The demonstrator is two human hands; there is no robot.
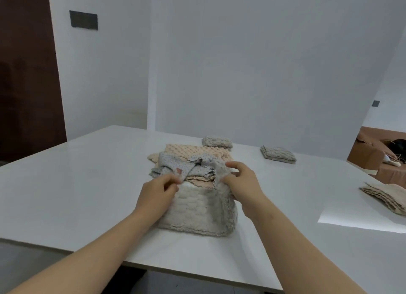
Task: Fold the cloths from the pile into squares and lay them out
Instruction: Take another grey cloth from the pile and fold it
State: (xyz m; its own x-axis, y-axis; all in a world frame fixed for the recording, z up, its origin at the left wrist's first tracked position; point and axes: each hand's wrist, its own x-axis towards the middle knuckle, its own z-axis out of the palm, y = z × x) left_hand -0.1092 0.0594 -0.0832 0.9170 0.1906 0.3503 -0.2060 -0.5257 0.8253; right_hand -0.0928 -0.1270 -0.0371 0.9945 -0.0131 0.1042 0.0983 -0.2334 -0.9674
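A pile of cloths (pixel 197 159) in beige and grey lies on the white table (pixel 77 183), straight ahead of me. A grey textured cloth (pixel 197 210) hangs down from the pile's near side toward me. My left hand (pixel 159 191) pinches its upper left edge, and my right hand (pixel 239 181) grips its upper right edge. Two folded grey squares lie behind the pile: one (pixel 217 142) at the back and another (pixel 278 154) further right.
A stack of beige cloths (pixel 386 198) sits at the table's right edge. The table's near edge runs across below my forearms. White walls stand behind the table, a dark door is at far left, and a brown sofa (pixel 377 159) is at far right.
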